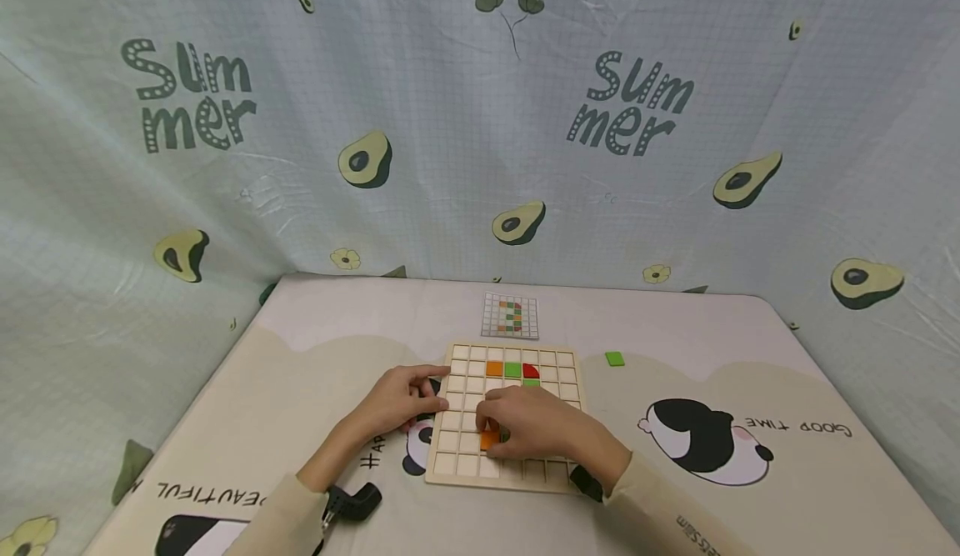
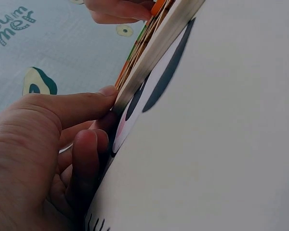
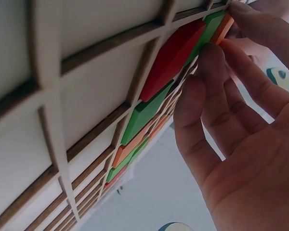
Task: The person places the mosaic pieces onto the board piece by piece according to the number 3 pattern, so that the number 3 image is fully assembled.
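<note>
A light wooden grid board point(image 1: 456, 463) lies on the table under both hands. My left hand point(image 1: 397, 398) touches its left edge, with the index finger and thumb spread apart; in the left wrist view a fingertip meets the wooden rim. My right hand point(image 1: 528, 423) is over the lower middle of the grid and pinches an orange square tile point(image 3: 225, 28) between thumb and finger. Beside that tile are a green tile point(image 3: 209, 36) and a red quarter-round tile point(image 3: 176, 57). Farther up the board are orange point(image 1: 495, 368), green point(image 1: 513, 369) and red point(image 1: 531, 370) tiles; the right hand hides part of the grid.
A printed pattern card point(image 1: 510, 316) with a small coloured grid lies behind the board. One loose green tile point(image 1: 615, 359) sits to the right of the board. The tablecloth point(image 1: 795, 389) carries cartoon dogs and lettering, and a patterned curtain point(image 1: 450, 122) hangs behind.
</note>
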